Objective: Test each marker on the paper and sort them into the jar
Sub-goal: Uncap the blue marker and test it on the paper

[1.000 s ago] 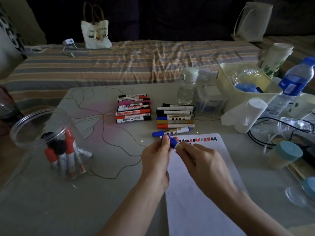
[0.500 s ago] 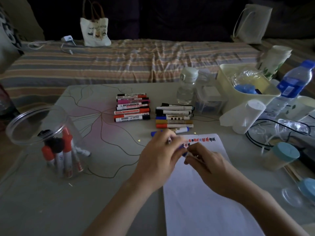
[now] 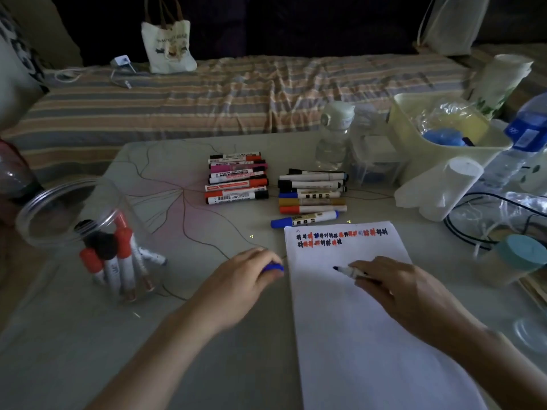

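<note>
My right hand [image 3: 411, 287] grips an uncapped blue marker [image 3: 347, 271], its tip just above the white paper [image 3: 370, 335], below two rows of red, blue and black test marks. My left hand [image 3: 239, 287] rests on the table left of the paper and is shut on the marker's blue cap [image 3: 273, 267]. A clear plastic jar [image 3: 88, 232] at the left holds several red and black markers. Two rows of untested markers [image 3: 236, 182] [image 3: 312, 193] lie beyond the paper, and a single blue one [image 3: 305, 219] lies at its top edge.
A small water bottle [image 3: 333, 137], a cream tub [image 3: 414, 143], a white paper roll [image 3: 444, 193], a large blue-labelled bottle [image 3: 521, 146], black cables [image 3: 467, 232] and a teal-lidded jar [image 3: 515, 258] crowd the right side. A striped bed [image 3: 207, 93] lies behind the table.
The two hands pulled apart: the cap came off in my left hand, which moved left and down to the table. My right hand lowered the uncapped marker toward the paper.
</note>
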The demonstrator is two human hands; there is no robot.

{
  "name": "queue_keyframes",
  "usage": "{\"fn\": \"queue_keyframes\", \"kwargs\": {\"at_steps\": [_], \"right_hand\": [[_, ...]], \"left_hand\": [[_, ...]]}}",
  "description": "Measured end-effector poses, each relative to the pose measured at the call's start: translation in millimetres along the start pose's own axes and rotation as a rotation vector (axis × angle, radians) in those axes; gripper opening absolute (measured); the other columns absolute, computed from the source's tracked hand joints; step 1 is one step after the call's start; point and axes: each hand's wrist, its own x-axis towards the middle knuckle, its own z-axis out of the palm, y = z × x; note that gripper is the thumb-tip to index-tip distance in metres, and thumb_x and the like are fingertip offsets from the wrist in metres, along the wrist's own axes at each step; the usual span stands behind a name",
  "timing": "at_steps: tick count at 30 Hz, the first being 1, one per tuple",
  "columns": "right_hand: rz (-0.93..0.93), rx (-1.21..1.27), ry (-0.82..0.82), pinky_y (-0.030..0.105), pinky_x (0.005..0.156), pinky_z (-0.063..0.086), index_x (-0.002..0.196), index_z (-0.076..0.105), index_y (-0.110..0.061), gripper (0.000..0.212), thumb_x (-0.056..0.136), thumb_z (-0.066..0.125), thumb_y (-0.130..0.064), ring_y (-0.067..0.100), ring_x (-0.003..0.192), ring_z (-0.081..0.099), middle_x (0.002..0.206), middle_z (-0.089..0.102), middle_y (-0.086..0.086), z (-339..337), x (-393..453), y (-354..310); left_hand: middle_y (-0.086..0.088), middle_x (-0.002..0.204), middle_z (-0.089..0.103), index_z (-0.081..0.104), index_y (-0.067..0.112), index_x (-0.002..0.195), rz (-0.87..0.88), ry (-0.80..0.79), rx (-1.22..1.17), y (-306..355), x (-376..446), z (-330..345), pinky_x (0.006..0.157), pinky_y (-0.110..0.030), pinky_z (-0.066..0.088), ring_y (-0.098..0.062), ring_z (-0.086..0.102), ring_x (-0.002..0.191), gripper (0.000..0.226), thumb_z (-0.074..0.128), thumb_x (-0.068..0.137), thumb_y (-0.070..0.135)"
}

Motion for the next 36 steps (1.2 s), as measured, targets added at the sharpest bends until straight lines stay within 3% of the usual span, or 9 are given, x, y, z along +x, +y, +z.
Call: {"fn": "queue_keyframes", "kwargs": {"at_steps": [3,6,10,14,16,21,27,31,36], "right_hand": [[0.046,0.121,-0.011,0.028,0.061,0.05,0.125,0.062,-0.026,0.042,0.096,0.041,-0.048,0.006,0.07,0.057,0.084,0.058,-0.013,17,10,-12],[0.071,0.185,0.0,0.025,0.063,0.049,0.135,0.051,-0.033,0.037,0.098,0.047,-0.03,0.007,0.07,0.058,0.09,0.059,-0.011,14,16,-14],[0.217,0.401,0.127,0.014,0.065,0.054,0.105,0.062,-0.037,0.031,0.097,0.052,-0.009,-0.001,0.082,0.068,0.1,0.066,-0.012,4,25,-16],[0.631,1.382,0.226,0.043,0.083,0.059,0.119,0.065,-0.027,0.04,0.099,0.043,-0.001,0.016,0.104,0.069,0.109,0.072,0.006,-16,37,-16],[0.735,1.597,0.259,0.041,0.081,0.06,0.122,0.065,-0.027,0.041,0.097,0.045,-0.001,0.019,0.102,0.069,0.108,0.072,0.007,-21,41,-13],[0.778,1.638,0.178,0.025,0.067,0.055,0.119,0.064,-0.01,0.041,0.079,0.067,-0.009,0.012,0.073,0.056,0.085,0.056,0.006,-6,48,-10],[0.825,1.582,0.208,0.02,0.052,0.043,0.108,0.065,-0.008,0.029,0.086,0.06,-0.028,0.009,0.06,0.041,0.07,0.047,0.001,3,49,-13],[0.751,1.12,0.235,0.024,0.052,0.039,0.105,0.068,-0.011,0.028,0.095,0.053,-0.032,0.011,0.056,0.041,0.067,0.048,0.002,3,54,-11],[0.691,0.667,0.274,0.025,0.053,0.044,0.087,0.067,-0.009,0.025,0.097,0.053,-0.029,0.01,0.054,0.051,0.069,0.063,0.002,21,73,5]], "left_hand": [[0.013,0.104,0.058,0.06,0.025,0.105,0.062,0.051,0.002,9,11,11,0.081,-0.028,0.045,-0.007,0.052,0.095,0.013,0.06,0.093,0.03],[0.011,0.102,0.058,0.06,0.022,0.102,0.03,0.084,-0.021,5,19,12,0.08,-0.031,0.047,-0.01,0.053,0.094,0.015,0.067,0.088,0.021],[0.005,0.109,0.058,0.06,0.02,0.106,0.013,0.086,0.042,5,25,22,0.083,-0.033,0.047,-0.016,0.053,0.102,0.02,0.067,0.087,0.019],[0.005,0.118,0.055,0.059,0.021,0.115,-0.003,0.071,0.099,2,29,32,0.086,-0.026,0.045,-0.014,0.05,0.11,0.027,0.066,0.088,0.023],[0.008,0.125,0.051,0.057,0.023,0.123,0.013,0.052,0.089,0,28,35,0.092,-0.023,0.043,-0.012,0.045,0.117,0.036,0.066,0.088,0.028],[0.011,0.145,0.041,0.054,0.028,0.133,0.059,-0.047,0.125,-4,29,39,0.108,-0.027,0.033,-0.012,0.035,0.132,0.052,0.067,0.085,0.044],[0.01,0.147,0.041,0.055,0.029,0.132,0.057,-0.042,0.153,-5,32,42,0.108,-0.032,0.032,-0.013,0.033,0.132,0.053,0.065,0.084,0.049],[0.011,0.148,0.039,0.053,0.03,0.134,0.066,-0.034,0.149,-6,29,43,0.11,-0.032,0.031,-0.011,0.03,0.134,0.053,0.063,0.086,0.05],[0.011,0.144,0.043,0.057,0.03,0.129,0.079,-0.02,0.129,-9,30,44,0.107,-0.031,0.033,-0.011,0.034,0.129,0.05,0.067,0.083,0.05]]}}
